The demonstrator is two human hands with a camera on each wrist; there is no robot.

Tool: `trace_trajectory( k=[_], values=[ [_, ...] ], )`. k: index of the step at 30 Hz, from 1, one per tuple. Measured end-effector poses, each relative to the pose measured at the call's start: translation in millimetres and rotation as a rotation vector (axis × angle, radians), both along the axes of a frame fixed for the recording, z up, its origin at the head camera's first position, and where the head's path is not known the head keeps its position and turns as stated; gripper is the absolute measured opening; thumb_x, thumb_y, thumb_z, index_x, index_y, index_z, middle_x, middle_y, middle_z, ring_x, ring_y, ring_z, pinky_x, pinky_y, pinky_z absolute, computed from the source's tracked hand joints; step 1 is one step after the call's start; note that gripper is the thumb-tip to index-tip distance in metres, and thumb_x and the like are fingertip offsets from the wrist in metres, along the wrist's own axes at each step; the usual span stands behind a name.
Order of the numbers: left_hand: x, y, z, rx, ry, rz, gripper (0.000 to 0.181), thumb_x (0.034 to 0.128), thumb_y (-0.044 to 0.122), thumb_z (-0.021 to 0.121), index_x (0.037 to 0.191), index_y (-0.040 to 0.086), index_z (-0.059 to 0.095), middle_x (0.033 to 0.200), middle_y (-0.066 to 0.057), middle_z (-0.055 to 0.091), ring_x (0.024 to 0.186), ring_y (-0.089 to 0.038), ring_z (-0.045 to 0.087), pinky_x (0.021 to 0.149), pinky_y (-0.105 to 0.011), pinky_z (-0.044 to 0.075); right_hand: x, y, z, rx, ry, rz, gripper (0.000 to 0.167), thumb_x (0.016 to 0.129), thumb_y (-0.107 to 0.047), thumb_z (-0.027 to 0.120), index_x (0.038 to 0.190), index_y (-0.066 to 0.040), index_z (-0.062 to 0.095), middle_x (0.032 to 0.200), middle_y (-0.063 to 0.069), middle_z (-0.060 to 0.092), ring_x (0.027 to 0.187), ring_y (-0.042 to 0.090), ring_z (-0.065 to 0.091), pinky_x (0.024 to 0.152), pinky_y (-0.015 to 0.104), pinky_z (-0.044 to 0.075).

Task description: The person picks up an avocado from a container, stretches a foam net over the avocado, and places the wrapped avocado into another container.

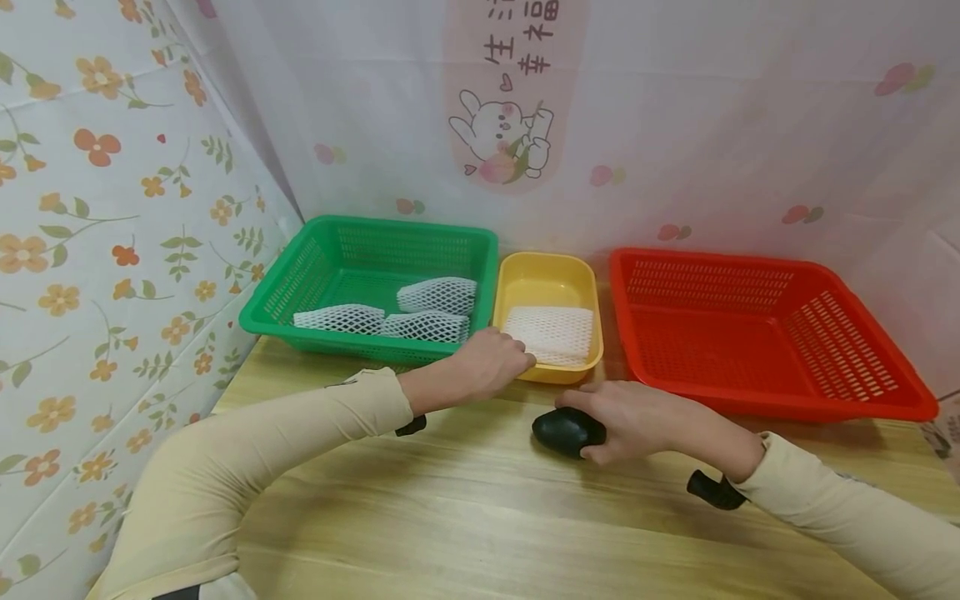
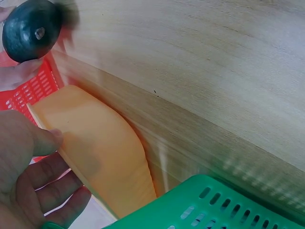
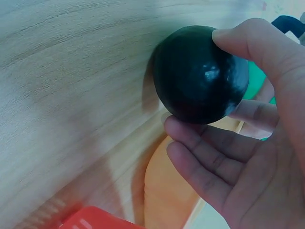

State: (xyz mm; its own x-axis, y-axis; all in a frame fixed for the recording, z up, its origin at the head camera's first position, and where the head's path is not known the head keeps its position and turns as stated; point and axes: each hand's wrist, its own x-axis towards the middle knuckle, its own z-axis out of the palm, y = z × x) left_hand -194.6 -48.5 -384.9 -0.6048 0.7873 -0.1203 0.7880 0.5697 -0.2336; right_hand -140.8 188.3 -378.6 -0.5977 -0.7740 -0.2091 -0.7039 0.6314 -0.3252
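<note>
My right hand [image 1: 637, 417] holds a dark green avocado [image 1: 568, 432] just above the wooden table, in front of the yellow tray [image 1: 598, 354]. In the right wrist view the thumb lies on one side of the smooth avocado [image 3: 200, 74] and the fingertips on the other. My left hand [image 1: 491, 364] is over the tray's front left corner, close to the white foam nets [image 1: 551, 329] inside. The left wrist view shows its thumb against the tray's outer wall [image 2: 105, 143] and its fingers loosely bent by the rim; whether they touch a net is hidden.
Left of the tray stands a green basket [image 1: 367, 223] with several net-wrapped pieces [image 1: 438, 294] near its front right. A red basket [image 1: 750, 400] stands at the right. Printed curtains [image 1: 675, 125] hang behind and to the left. Wooden tabletop [image 1: 450, 525] extends in front.
</note>
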Motion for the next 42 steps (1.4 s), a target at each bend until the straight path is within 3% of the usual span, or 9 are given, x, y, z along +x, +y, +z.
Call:
trace_trajectory(
  k=[15,20,25,28,32,36,42],
  values=[
    [0.1,-0.4,7.0,-0.014,-0.061,0.02,0.023,0.1008,0.007,0.061,0.119,0.016,0.072,0.095,-0.001,0.067,0.086,-0.018,0.062,0.074,-0.031,0.048,-2.4,-7,8.5,0.022,-0.092,-0.004,0.057,0.084,-0.022,0.084,0.134,-0.006,0.06,0.115,0.002,0.065,0.095,0.017,0.059,0.085,0.04,0.052],
    [-3.3,1.2,11.1,0.044,-0.15,0.039,0.014,0.1025,0.013,0.058,0.109,0.011,0.069,0.091,-0.003,0.064,0.082,-0.019,0.062,0.071,-0.033,0.051,-3.9,-7,9.7,0.027,-0.115,-0.013,0.058,0.083,-0.021,0.085,0.133,-0.006,0.06,0.115,0.001,0.065,0.097,0.018,0.059,0.085,0.041,0.052],
    [-7.3,2.0,18.9,0.116,-0.271,0.054,0.015,0.1037,0.022,0.058,0.11,0.01,0.064,0.092,-0.003,0.061,0.081,-0.018,0.058,0.069,-0.031,0.051,-4.6,-7,10.1,0.029,-0.135,-0.033,0.06,0.082,-0.023,0.086,0.134,-0.007,0.06,0.117,0.003,0.064,0.099,0.02,0.059,0.087,0.045,0.051],
    [-10.8,4.2,25.4,0.135,-0.33,0.07,0.023,0.1032,0.023,0.059,0.12,0.008,0.065,0.103,-0.006,0.065,0.09,-0.02,0.061,0.076,-0.032,0.052,-4.6,-8,10.6,0.021,-0.14,-0.026,0.059,0.082,-0.023,0.086,0.133,-0.006,0.06,0.116,0.003,0.064,0.098,0.021,0.059,0.086,0.045,0.052],
    [-16.8,8.7,31.3,0.144,-0.359,0.076,0.033,0.1028,0.022,0.06,0.131,0.005,0.062,0.12,-0.012,0.066,0.104,-0.023,0.063,0.085,-0.035,0.053,-4.4,-8,10.9,0.019,-0.14,-0.023,0.059,0.082,-0.023,0.086,0.133,-0.006,0.061,0.115,0.002,0.065,0.097,0.02,0.059,0.086,0.044,0.052],
    [-22.5,11.8,33.9,0.154,-0.366,0.069,0.034,0.1026,0.022,0.061,0.132,0.005,0.062,0.123,-0.011,0.066,0.105,-0.022,0.063,0.084,-0.034,0.053,-4.6,-8,10.8,0.024,-0.138,-0.02,0.059,0.082,-0.023,0.087,0.133,-0.006,0.061,0.116,0.002,0.065,0.098,0.02,0.059,0.087,0.044,0.052],
    [-30.8,16.0,39.8,0.155,-0.378,0.118,0.035,0.1019,0.023,0.062,0.133,0.007,0.061,0.125,-0.008,0.065,0.098,-0.019,0.062,0.078,-0.034,0.053,-4.8,-9,12.0,0.031,-0.128,-0.016,0.058,0.082,-0.021,0.087,0.131,-0.006,0.062,0.114,0.001,0.065,0.097,0.02,0.059,0.087,0.044,0.052]
  ],
)
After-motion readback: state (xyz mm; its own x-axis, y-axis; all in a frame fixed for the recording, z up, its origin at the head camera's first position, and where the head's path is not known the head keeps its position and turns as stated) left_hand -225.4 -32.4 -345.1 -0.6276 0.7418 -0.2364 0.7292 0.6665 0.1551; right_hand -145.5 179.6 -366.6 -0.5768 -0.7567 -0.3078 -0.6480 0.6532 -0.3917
